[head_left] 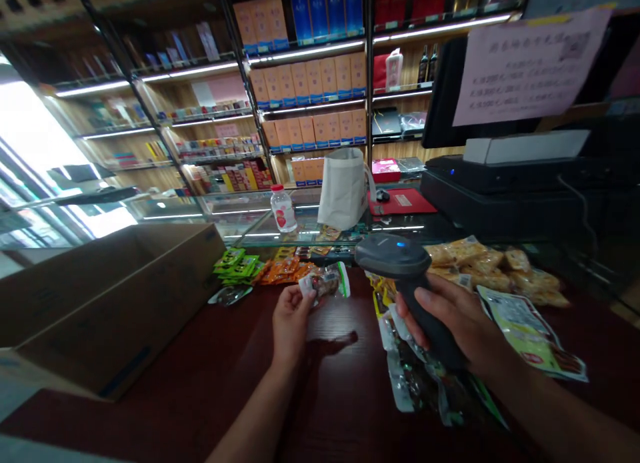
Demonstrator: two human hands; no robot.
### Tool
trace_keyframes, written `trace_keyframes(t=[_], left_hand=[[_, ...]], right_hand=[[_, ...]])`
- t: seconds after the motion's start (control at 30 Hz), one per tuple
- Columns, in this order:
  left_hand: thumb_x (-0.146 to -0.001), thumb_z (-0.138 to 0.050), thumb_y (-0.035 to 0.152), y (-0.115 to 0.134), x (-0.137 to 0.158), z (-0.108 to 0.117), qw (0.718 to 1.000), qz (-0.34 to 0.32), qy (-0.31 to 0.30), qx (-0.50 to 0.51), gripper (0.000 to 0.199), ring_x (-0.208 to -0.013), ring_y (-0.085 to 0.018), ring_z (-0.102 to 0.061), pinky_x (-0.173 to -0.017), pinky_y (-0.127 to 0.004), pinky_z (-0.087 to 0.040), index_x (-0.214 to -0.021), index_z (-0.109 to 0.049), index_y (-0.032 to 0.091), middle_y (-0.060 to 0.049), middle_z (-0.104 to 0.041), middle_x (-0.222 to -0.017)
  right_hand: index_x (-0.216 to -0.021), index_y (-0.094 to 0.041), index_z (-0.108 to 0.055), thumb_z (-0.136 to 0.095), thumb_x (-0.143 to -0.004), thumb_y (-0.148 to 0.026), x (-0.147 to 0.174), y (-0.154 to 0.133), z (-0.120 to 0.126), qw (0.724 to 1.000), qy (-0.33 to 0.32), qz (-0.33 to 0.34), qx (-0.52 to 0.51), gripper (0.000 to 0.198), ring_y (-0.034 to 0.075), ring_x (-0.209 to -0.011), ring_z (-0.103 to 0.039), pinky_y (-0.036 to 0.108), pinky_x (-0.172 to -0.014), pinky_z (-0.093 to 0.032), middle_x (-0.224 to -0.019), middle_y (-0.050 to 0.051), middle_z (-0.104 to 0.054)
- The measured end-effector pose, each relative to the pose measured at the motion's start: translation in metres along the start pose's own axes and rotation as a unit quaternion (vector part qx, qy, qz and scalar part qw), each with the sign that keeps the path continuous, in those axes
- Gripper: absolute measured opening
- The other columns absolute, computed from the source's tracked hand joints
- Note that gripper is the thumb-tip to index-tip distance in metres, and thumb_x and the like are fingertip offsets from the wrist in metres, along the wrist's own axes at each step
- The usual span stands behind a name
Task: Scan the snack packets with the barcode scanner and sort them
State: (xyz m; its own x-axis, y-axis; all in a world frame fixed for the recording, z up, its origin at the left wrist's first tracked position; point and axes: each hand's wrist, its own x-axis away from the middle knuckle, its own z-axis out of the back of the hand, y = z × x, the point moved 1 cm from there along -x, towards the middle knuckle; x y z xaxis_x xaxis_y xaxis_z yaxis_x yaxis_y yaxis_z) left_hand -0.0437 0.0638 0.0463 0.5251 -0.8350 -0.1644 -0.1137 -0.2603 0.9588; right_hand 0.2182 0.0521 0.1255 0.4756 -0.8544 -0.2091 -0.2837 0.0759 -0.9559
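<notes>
My left hand holds up a small clear snack packet with a green edge above the dark red counter. My right hand grips the handle of a dark grey barcode scanner, its blue light lit, its head pointing left toward the packet. Under my right hand lie several clear and yellow snack packets. A green-and-white packet lies to the right of that hand.
An open cardboard box stands at the left. Green and orange packets lie at the counter's far side, golden snack bags at right. Behind are a glass counter with a water bottle, a white bag, a till monitor, and shelves.
</notes>
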Motion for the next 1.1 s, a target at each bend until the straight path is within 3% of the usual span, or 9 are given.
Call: trace_keyframes(t=[0.17,0.33,0.83,1.1], left_hand=[[-0.065,-0.081,0.036,0.005,-0.003,0.010,0.996,-0.045,0.068,-0.044,0.029,-0.067,-0.013,-0.062,-0.066,-0.025,-0.050,-0.074,-0.062,0.017,0.002,-0.066,-0.072],[-0.069,-0.078,0.032,0.002,-0.007,0.016,0.988,-0.078,0.104,-0.088,0.023,-0.066,-0.012,-0.058,-0.066,-0.023,-0.045,-0.069,-0.060,0.018,0.003,-0.064,-0.068],[-0.073,-0.077,0.033,-0.013,-0.011,0.021,0.992,-0.070,0.076,-0.072,0.023,-0.068,-0.013,-0.060,-0.065,-0.023,-0.046,-0.073,-0.060,0.018,0.001,-0.068,-0.074],[-0.068,-0.079,0.032,-0.016,-0.015,0.023,0.990,-0.073,0.102,-0.064,0.025,-0.068,-0.011,-0.060,-0.066,-0.022,-0.047,-0.075,-0.060,0.018,0.002,-0.066,-0.073]], right_hand=[[-0.077,-0.019,-0.061,-0.064,-0.085,-0.057,-0.007,0.022,-0.003,0.996,0.003,-0.075,0.047,0.039,0.011,-0.044,-0.050,0.023,-0.044,-0.039,-0.054,-0.003,-0.059],[-0.079,-0.019,-0.061,-0.060,-0.089,-0.056,-0.010,0.039,-0.005,0.992,-0.007,-0.083,0.099,0.039,0.012,-0.045,-0.050,0.025,-0.047,-0.037,-0.052,-0.003,-0.057],[-0.082,-0.018,-0.061,-0.060,-0.089,-0.055,-0.012,0.041,-0.003,0.990,-0.052,-0.116,0.054,0.037,0.011,-0.044,-0.051,0.023,-0.045,-0.038,-0.057,-0.003,-0.059],[-0.079,-0.018,-0.062,-0.062,-0.086,-0.059,-0.008,0.038,-0.003,0.989,-0.053,-0.125,0.053,0.042,0.011,-0.042,-0.050,0.022,-0.043,-0.036,-0.052,-0.002,-0.059]])
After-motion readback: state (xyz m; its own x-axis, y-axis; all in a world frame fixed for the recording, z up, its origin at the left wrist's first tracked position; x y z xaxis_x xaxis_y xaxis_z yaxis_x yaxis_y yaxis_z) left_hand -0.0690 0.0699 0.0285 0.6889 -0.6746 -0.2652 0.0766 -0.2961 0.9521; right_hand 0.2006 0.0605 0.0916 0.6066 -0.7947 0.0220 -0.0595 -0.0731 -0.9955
